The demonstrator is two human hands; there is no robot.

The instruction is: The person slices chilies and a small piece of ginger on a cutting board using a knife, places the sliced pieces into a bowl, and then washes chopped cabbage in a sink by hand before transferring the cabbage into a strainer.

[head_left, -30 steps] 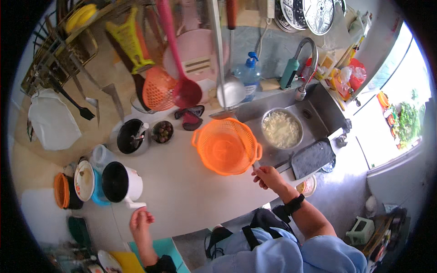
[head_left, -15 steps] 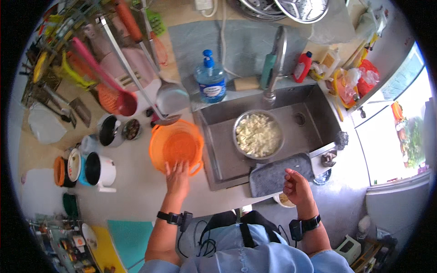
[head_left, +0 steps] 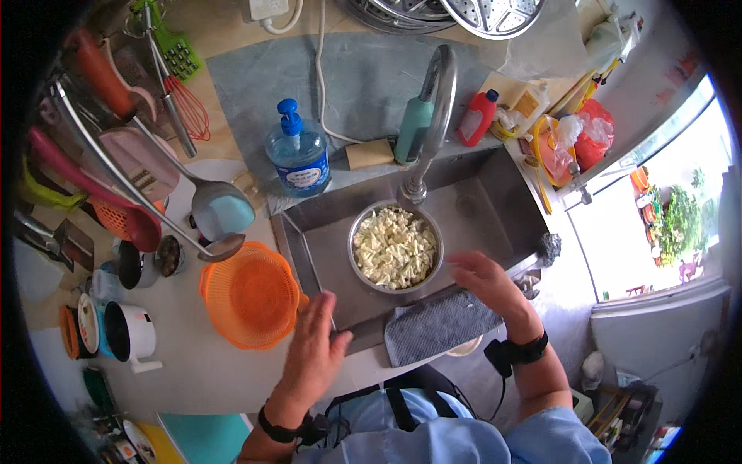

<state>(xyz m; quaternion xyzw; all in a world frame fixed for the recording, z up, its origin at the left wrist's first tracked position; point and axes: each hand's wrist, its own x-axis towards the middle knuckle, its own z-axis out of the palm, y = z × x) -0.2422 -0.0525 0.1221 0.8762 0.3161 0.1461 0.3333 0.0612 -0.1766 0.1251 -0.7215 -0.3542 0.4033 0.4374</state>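
Observation:
In the sink (head_left: 328,301) stands a round metal bowl (head_left: 357,271) filled with pale, chopped vegetable pieces (head_left: 394,246), perhaps cabbage. My right hand (head_left: 488,284) hovers just right of the bowl, over the sink's near side, fingers stretched out with nothing in them. On the counter to the left sits an orange plastic colander (head_left: 253,298). My left hand (head_left: 313,356) is raised between the colander and the sink's near left corner, fingers extended and thumb apart, holding nothing. Its fingertips lie close to the colander's right handle; I cannot tell whether they touch.
A faucet (head_left: 440,116) arches over the sink, with a blue pump bottle (head_left: 300,158) and a red bottle (head_left: 478,118) behind. A grey cloth (head_left: 440,329) drapes the front edge. Ladles and a spatula (head_left: 220,207) hang at left, above pots (head_left: 130,329).
My left hand has left the colander and moved right, toward the sink. My right hand has moved forward and its curled fingers have straightened. The view has shifted right.

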